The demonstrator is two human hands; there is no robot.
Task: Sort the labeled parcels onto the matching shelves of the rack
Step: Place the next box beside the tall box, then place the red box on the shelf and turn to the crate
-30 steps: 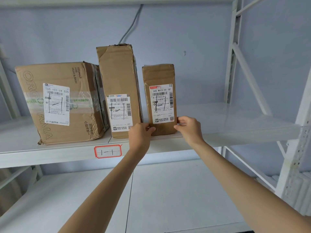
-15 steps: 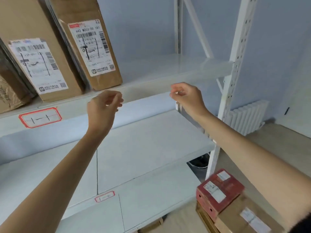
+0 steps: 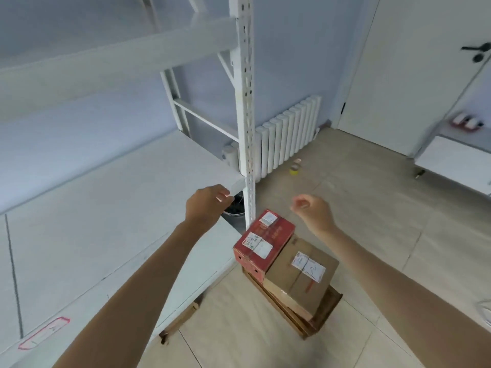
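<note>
Parcels sit on the floor right of the rack (image 3: 245,107): red box (image 3: 264,241) touching brown box (image 3: 301,274), both on flat cardboard (image 3: 325,312). Red-outlined tag (image 3: 43,333) on lower shelf (image 3: 87,229) front edge, near left. Left hand (image 3: 206,205) over shelf's right corner, fingers loosely curled, empty. Right hand (image 3: 312,211) above the boxes, loosely curled, empty. Radiator (image 3: 288,131) behind.

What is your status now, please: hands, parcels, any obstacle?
Left hand and right hand empty, above floor stack. Red parcel and brown parcel waiting, untouched. Nothing in the way.
</note>
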